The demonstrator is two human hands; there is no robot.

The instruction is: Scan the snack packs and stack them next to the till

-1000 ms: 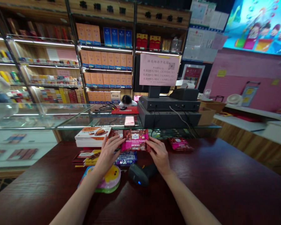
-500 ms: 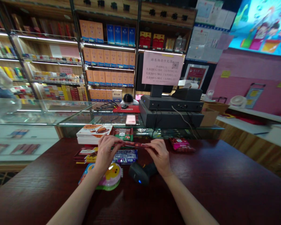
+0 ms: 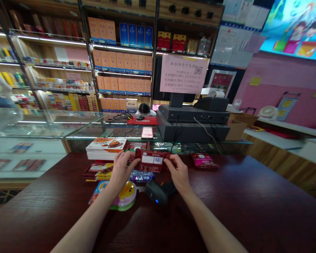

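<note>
My left hand [image 3: 121,171] and my right hand [image 3: 178,171] grip the two ends of a red chocolate bar [image 3: 152,160], held above the dark wooden counter [image 3: 252,203]. Its back faces me, with a white label and barcode showing. A black barcode scanner [image 3: 158,191] lies on the counter just below my right hand. Under my left hand sits a round yellow and green duck toy pack [image 3: 121,195].
A white biscuit box [image 3: 105,148], stacked snack bars [image 3: 97,173] and a blue wrapped pack [image 3: 142,175] lie behind my hands. A pink packet [image 3: 203,161] rests to the right. A cash register [image 3: 192,123] stands on the glass case [image 3: 68,131]; a person sits behind it.
I have flipped the chocolate bar over with both hands: its printed front faced me, then it was edge-on, and now its back with the barcode faces me.
</note>
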